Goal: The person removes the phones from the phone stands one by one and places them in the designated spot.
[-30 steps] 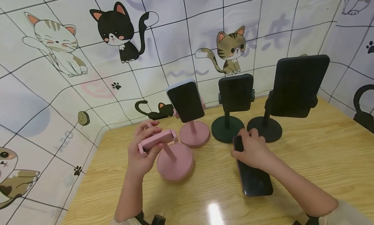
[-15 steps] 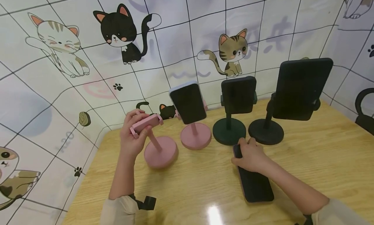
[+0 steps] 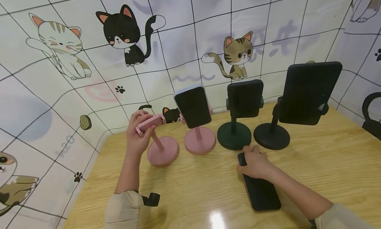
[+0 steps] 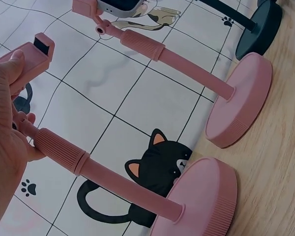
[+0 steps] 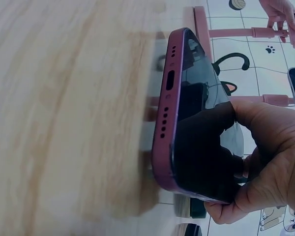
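Note:
My left hand (image 3: 138,134) grips the clamp head of an empty pink phone stand (image 3: 163,151) at the table's left. In the left wrist view, the thumb presses on the pink clamp (image 4: 32,69) while other fingers reach behind the stand's neck. My right hand (image 3: 256,163) holds the far end of a dark-screened smartphone (image 3: 263,194), thumb on one long edge and fingers over the other. In the right wrist view, the phone's purple-pink bottom edge (image 5: 166,113) with its port faces the camera. Whether the phone fully touches the table, I cannot tell.
Along the back stand a pink stand holding a light-framed phone (image 3: 193,106), a dark green stand with a black device (image 3: 245,98), and a black stand with a larger tablet (image 3: 309,93). A cat-patterned cloth (image 3: 184,40) rises behind the wooden table (image 3: 196,192).
My left hand has moved the empty pink stand left and back, beside the other pink one. My right hand and the smartphone have shifted slightly nearer.

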`<move>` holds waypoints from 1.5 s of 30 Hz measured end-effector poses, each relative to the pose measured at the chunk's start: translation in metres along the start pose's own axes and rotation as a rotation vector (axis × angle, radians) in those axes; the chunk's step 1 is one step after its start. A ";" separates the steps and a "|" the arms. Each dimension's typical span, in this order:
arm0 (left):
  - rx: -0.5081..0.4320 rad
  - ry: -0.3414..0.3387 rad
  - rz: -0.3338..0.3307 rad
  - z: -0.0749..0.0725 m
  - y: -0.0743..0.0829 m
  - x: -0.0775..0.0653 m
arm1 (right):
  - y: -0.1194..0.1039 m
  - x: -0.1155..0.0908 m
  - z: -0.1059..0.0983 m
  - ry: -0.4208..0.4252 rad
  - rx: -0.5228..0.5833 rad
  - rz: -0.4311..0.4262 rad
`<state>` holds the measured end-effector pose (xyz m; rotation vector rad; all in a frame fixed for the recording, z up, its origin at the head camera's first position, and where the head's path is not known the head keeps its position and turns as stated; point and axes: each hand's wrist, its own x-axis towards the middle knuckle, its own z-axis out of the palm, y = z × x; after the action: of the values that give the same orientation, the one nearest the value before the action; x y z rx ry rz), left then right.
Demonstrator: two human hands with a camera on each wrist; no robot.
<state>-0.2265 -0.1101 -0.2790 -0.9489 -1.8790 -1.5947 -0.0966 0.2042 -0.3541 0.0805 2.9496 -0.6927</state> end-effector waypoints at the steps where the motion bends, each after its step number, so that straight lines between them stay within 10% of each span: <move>1: -0.010 -0.001 0.004 0.000 -0.001 0.000 | 0.000 0.001 0.001 -0.001 0.003 0.001; 45: -0.080 -0.123 -0.147 -0.012 -0.028 0.005 | 0.002 0.011 0.015 -0.004 -0.074 0.077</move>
<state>-0.2523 -0.1234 -0.2905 -0.9817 -2.0229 -1.7446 -0.1056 0.1997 -0.3701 0.1844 2.9466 -0.5720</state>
